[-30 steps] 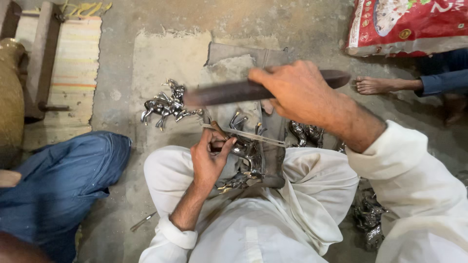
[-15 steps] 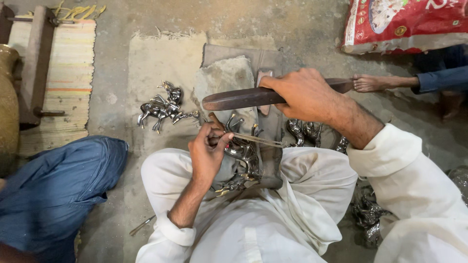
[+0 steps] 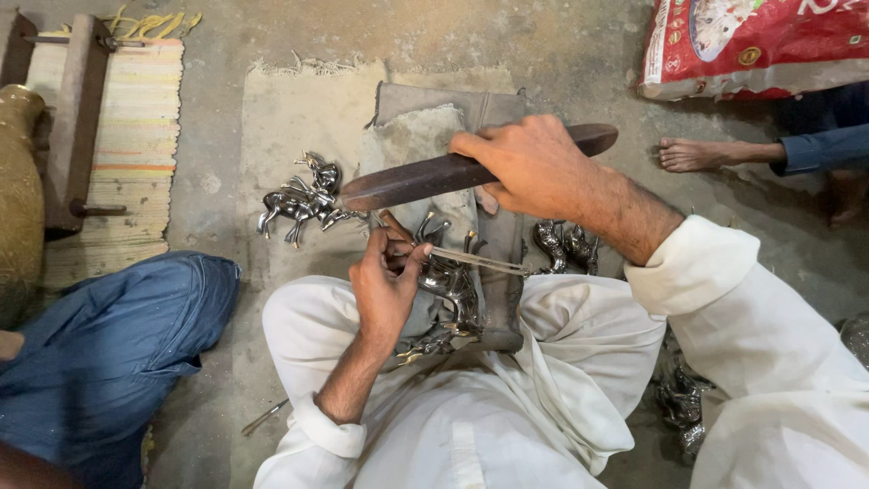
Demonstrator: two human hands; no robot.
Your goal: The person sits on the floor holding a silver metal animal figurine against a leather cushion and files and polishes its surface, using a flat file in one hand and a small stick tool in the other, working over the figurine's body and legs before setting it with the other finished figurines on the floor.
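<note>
Left hand [image 3: 385, 285] low between the knees, grip pinched shut, right hand [image 3: 534, 167] raised, grip closed, wrist extended

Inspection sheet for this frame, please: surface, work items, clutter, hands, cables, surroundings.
Surface: bare concrete floor with a worn cloth mat; a grey padded block lies ahead of the person's lap.
Work items: dark flat wooden paddle; shiny metal horse figure on the lap.
Clutter: more metal horse figures on the mat; others by the right knee.
Hands: right hand grips the paddle, raised; left hand holds the figure on the lap.
Cables: nothing seen.
Surroundings: striped rug, red printed sack, another person's bare foot, blue-trousered leg.
</note>
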